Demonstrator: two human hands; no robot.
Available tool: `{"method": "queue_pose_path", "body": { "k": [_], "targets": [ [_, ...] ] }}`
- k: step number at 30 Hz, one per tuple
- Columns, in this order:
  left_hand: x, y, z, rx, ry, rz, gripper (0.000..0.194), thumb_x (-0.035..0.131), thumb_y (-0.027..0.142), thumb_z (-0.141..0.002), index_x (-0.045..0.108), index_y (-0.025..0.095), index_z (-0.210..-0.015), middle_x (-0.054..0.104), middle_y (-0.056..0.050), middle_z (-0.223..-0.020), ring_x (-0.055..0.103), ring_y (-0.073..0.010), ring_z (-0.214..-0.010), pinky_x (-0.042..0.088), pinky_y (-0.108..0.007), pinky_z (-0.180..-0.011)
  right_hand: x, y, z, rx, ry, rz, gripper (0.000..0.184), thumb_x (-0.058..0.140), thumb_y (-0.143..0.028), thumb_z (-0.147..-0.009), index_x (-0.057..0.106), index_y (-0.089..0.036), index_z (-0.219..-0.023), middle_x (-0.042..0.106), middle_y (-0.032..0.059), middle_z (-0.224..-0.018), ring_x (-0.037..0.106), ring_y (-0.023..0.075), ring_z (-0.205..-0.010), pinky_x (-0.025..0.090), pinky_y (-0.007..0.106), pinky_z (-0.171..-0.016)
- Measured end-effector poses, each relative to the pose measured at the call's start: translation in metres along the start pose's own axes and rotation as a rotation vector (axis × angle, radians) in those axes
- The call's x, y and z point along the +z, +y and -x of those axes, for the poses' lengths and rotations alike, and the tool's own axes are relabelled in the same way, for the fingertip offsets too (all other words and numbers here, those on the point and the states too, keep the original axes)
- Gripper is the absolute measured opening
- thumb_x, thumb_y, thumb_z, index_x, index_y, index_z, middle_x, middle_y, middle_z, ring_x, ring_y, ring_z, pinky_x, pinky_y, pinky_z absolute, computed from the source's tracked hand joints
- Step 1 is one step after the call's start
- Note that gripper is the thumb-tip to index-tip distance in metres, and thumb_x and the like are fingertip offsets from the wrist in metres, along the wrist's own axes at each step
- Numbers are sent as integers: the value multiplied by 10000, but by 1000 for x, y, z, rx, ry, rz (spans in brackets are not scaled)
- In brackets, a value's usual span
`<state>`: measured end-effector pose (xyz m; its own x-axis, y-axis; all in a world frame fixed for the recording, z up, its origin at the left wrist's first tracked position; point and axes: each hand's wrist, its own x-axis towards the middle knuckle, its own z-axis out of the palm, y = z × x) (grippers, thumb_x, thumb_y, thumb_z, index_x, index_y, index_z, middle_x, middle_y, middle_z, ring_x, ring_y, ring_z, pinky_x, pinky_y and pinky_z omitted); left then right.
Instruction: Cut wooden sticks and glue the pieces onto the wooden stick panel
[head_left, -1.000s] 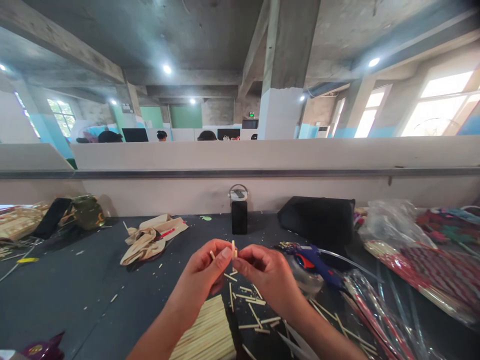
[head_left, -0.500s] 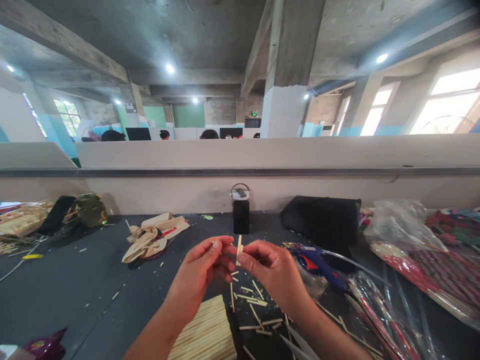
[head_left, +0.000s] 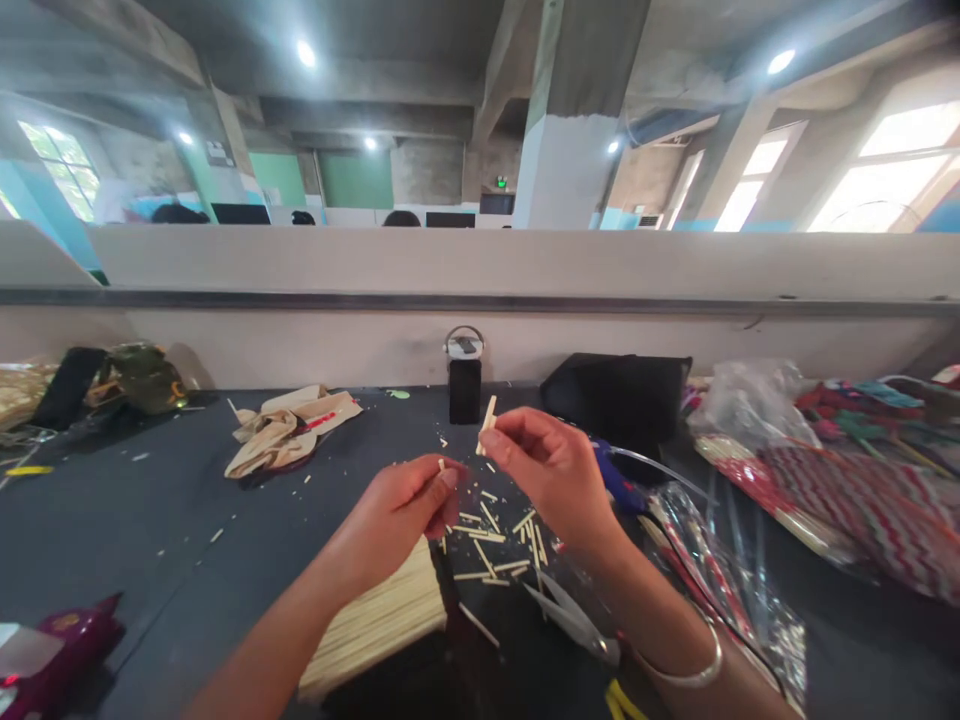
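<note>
My right hand (head_left: 556, 482) pinches short pale wooden sticks (head_left: 489, 418) between thumb and fingers, held upright above the dark table. Lower and to the left, my left hand (head_left: 401, 515) is closed, with the tip of a small stick piece (head_left: 442, 465) showing by the thumb. The hands are apart. Beneath the left hand and forearm lies a flat panel of wooden sticks (head_left: 382, 620). Several loose cut sticks (head_left: 491, 537) are scattered between the hands. Below the right wrist, a pair of scissors (head_left: 571, 612) lies with its blades spread.
A blue glue gun (head_left: 619, 485) lies partly behind my right hand. Plastic-wrapped bundles (head_left: 780, 500) fill the right side. A crumpled beige cloth (head_left: 292, 430) lies at the left, a phone (head_left: 465, 392) stands upright at the back. A purple object (head_left: 64, 645) is near left.
My hands have moved apart: the right has risen with its sticks, the left has dropped lower. The view has tilted down, so the scissors show fully.
</note>
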<state>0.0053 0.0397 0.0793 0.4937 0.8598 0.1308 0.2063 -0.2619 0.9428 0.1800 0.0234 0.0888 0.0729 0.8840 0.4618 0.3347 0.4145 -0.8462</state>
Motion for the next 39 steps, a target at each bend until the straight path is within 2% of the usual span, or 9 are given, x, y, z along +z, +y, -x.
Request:
{"method": "queue_pose_path", "body": {
  "k": [3,6,9,12,17,23,30,35,39],
  "targets": [
    [-3,7,4,4,100,-9,247,539,377,-873,614,178,-998,550,41,-542,478,-107,-452,379,-216,-454,-1,0,8,-14,-72,125,164,574,-306,-839,580,-183,-731,561,-34,-633,487,97,-567,387,210,-532],
    [-13,13,7,63,225,43,256,550,367,-878,589,196,-1064,563,48,-546,474,-91,-415,362,-201,-416,1,10,26,66,-272,378,49,531,-145,-791,536,-194,-793,552,-46,-635,503,101,-575,375,209,-551],
    [-20,17,10,103,247,117,327,559,352,-880,560,209,-1174,561,51,-538,464,-87,-408,350,-198,-402,2,27,53,198,-493,559,175,498,-55,-720,543,-192,-819,585,-35,-644,543,113,-587,358,207,-549],
    [-20,18,12,124,219,127,340,547,337,-888,571,211,-1204,566,42,-549,472,-89,-416,368,-207,-417,3,42,78,265,-573,588,110,518,-89,-733,564,-186,-755,612,-22,-620,564,119,-557,348,198,-513],
    [-17,17,14,137,198,108,293,498,321,-906,625,217,-1148,569,26,-588,476,-86,-431,364,-216,-428,11,55,105,316,-542,691,126,471,-141,-814,588,-179,-843,664,13,-666,600,140,-576,338,216,-518],
    [-21,19,17,109,182,86,253,489,335,-897,650,188,-1026,566,18,-612,477,-80,-450,338,-207,-430,28,68,118,320,-546,804,187,490,-272,-857,635,-191,-770,714,61,-714,660,196,-665,323,251,-535],
    [-22,19,20,76,139,68,268,489,354,-889,655,179,-1005,551,24,-589,467,-79,-453,339,-202,-431,28,85,118,368,-541,800,138,536,-155,-725,672,-169,-739,726,102,-767,647,213,-685,292,261,-533],
    [-23,15,15,83,168,51,292,499,360,-874,664,170,-1023,572,9,-600,489,-91,-465,370,-214,-444,12,69,89,387,-512,543,58,550,-154,-658,579,-160,-609,606,9,-604,523,122,-564,279,228,-506],
    [-21,10,9,97,188,49,301,528,363,-858,663,160,-1036,589,-4,-645,510,-104,-502,391,-213,-452,-4,29,44,436,-453,288,161,450,-294,-778,495,-185,-669,407,-64,-512,319,62,-428,250,198,-424]
  ]
}}
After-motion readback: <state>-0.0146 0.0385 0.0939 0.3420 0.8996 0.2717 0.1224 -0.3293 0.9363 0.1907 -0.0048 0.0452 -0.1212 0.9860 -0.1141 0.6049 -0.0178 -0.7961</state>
